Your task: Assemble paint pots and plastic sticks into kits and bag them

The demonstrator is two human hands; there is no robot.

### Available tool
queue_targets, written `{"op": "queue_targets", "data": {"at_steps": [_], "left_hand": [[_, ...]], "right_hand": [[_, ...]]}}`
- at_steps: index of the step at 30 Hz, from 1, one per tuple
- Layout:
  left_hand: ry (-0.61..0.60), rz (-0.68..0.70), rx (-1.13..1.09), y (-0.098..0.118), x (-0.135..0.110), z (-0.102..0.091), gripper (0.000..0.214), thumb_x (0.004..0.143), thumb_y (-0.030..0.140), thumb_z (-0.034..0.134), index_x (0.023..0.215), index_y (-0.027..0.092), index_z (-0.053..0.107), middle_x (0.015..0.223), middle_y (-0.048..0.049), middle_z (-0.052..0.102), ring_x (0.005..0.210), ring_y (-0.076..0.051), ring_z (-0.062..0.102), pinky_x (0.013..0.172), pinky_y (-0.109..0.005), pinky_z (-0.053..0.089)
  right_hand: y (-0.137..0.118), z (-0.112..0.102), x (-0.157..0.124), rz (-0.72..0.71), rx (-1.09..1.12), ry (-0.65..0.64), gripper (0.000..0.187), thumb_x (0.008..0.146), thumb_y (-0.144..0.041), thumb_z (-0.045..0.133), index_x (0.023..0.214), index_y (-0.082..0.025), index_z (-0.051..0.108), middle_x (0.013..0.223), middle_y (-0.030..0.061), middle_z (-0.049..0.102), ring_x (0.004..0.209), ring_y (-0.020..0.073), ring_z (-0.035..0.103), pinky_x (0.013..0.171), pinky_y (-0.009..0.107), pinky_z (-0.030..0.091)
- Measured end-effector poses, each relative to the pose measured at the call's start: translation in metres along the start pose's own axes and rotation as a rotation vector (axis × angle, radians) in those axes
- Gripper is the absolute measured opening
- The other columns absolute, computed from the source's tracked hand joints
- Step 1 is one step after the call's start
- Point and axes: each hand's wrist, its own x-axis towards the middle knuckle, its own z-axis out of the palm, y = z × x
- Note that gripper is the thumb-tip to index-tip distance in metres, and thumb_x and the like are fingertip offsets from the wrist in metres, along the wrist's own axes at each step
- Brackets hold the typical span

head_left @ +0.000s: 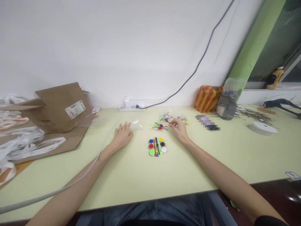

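Observation:
My left hand [122, 135] lies flat on the pale yellow-green table [141, 175], fingers stretched out, its tips touching a clear plastic bag [136, 125]. My right hand [179, 128] reaches forward with its fingers pinched on a small thin piece near a loose pile of coloured sticks and discs [161, 125]. Between both hands sits a neat set of coloured discs and sticks [157, 147], in two columns with sticks in the middle.
Cardboard box [60, 108] and white bags at left. A power strip [131, 107] lies by the wall. A phone [208, 123], striped bag [207, 98], grey packet [227, 105] and white tape roll [262, 127] stand at right. A grey cable [70, 185] crosses my left arm.

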Motion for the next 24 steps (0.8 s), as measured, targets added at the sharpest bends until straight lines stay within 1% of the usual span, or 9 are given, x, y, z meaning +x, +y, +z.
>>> {"op": "queue_targets", "data": {"at_steps": [3, 8, 11, 13, 15, 17, 19, 21, 24], "left_hand": [[0.028, 0.01, 0.0, 0.01, -0.007, -0.004, 0.063, 0.096, 0.03, 0.031, 0.156, 0.011, 0.025, 0.164, -0.0197, 0.019, 0.151, -0.044, 0.011, 0.117, -0.066, 0.017], [0.108, 0.163, -0.076, 0.035, -0.018, -0.009, 0.065, 0.093, 0.019, 0.033, 0.156, 0.014, 0.02, 0.165, -0.0155, 0.018, 0.153, -0.035, 0.008, 0.121, -0.062, 0.015], [0.13, 0.231, -0.154, 0.053, -0.025, -0.013, 0.066, 0.094, 0.019, 0.034, 0.157, 0.017, 0.016, 0.166, -0.0127, 0.017, 0.154, -0.032, 0.007, 0.122, -0.06, 0.015], [0.182, 0.297, -0.206, 0.065, -0.029, -0.017, 0.063, 0.096, 0.02, 0.034, 0.156, 0.019, 0.017, 0.165, -0.0112, 0.02, 0.154, -0.028, 0.009, 0.124, -0.055, 0.015], [0.253, 0.37, -0.266, 0.078, -0.032, -0.022, 0.058, 0.099, 0.024, 0.035, 0.155, 0.021, 0.02, 0.162, -0.0103, 0.028, 0.153, -0.024, 0.017, 0.125, -0.049, 0.017], [0.28, 0.442, -0.318, 0.092, -0.036, -0.026, 0.055, 0.101, 0.029, 0.037, 0.153, 0.023, 0.023, 0.158, -0.0103, 0.035, 0.15, -0.023, 0.026, 0.123, -0.045, 0.023], [0.25, 0.521, -0.338, 0.106, -0.038, -0.03, 0.054, 0.101, 0.034, 0.041, 0.152, 0.024, 0.026, 0.156, -0.0114, 0.038, 0.146, -0.025, 0.032, 0.121, -0.045, 0.027], [0.214, 0.599, -0.369, 0.121, -0.04, -0.032, 0.054, 0.1, 0.038, 0.047, 0.149, 0.023, 0.03, 0.152, -0.0128, 0.042, 0.143, -0.027, 0.037, 0.118, -0.046, 0.031], [0.208, 0.617, -0.507, 0.137, -0.039, -0.032, 0.043, 0.099, 0.039, 0.05, 0.138, 0.023, 0.04, 0.134, -0.0121, 0.055, 0.127, -0.026, 0.052, 0.107, -0.043, 0.042]], "right_hand": [[-0.002, 0.0, -0.002, -0.021, 0.029, 0.018, 0.022, 0.083, -0.04, 0.066, 0.081, -0.018, 0.066, 0.085, 0.007, 0.067, 0.077, 0.0211, 0.059, 0.074, 0.034, 0.044], [-0.005, 0.0, -0.005, -0.022, 0.078, 0.045, 0.027, 0.083, -0.045, 0.067, 0.078, -0.019, 0.064, 0.08, 0.0049, 0.065, 0.074, 0.0199, 0.057, 0.071, 0.033, 0.043], [-0.008, -0.002, -0.003, 0.0, 0.075, 0.091, 0.028, 0.083, -0.045, 0.067, 0.076, -0.019, 0.062, 0.078, 0.0042, 0.063, 0.071, 0.0191, 0.055, 0.069, 0.032, 0.042], [-0.013, -0.005, -0.002, 0.001, 0.084, 0.159, 0.029, 0.084, -0.046, 0.066, 0.076, -0.019, 0.06, 0.079, 0.0042, 0.062, 0.071, 0.0186, 0.054, 0.069, 0.032, 0.042], [-0.022, -0.009, -0.004, -0.008, 0.116, 0.227, 0.029, 0.088, -0.047, 0.062, 0.079, -0.02, 0.056, 0.081, 0.0036, 0.06, 0.072, 0.018, 0.053, 0.069, 0.031, 0.042], [-0.035, -0.012, -0.008, -0.029, 0.167, 0.25, 0.028, 0.093, -0.047, 0.054, 0.082, -0.021, 0.051, 0.08, 0.0023, 0.057, 0.072, 0.0175, 0.053, 0.069, 0.03, 0.042], [-0.051, -0.012, -0.016, -0.066, 0.224, 0.206, 0.026, 0.097, -0.045, 0.047, 0.085, -0.022, 0.047, 0.079, 0.0015, 0.055, 0.072, 0.0176, 0.053, 0.071, 0.03, 0.042], [-0.067, -0.009, -0.025, -0.119, 0.274, 0.114, 0.025, 0.1, -0.043, 0.042, 0.087, -0.022, 0.046, 0.079, 0.0018, 0.056, 0.074, 0.018, 0.054, 0.073, 0.031, 0.042], [-0.089, -0.004, -0.038, -0.176, 0.354, -0.026, 0.022, 0.101, -0.041, 0.041, 0.089, -0.023, 0.045, 0.08, 0.0019, 0.058, 0.075, 0.018, 0.057, 0.074, 0.03, 0.043]]}}
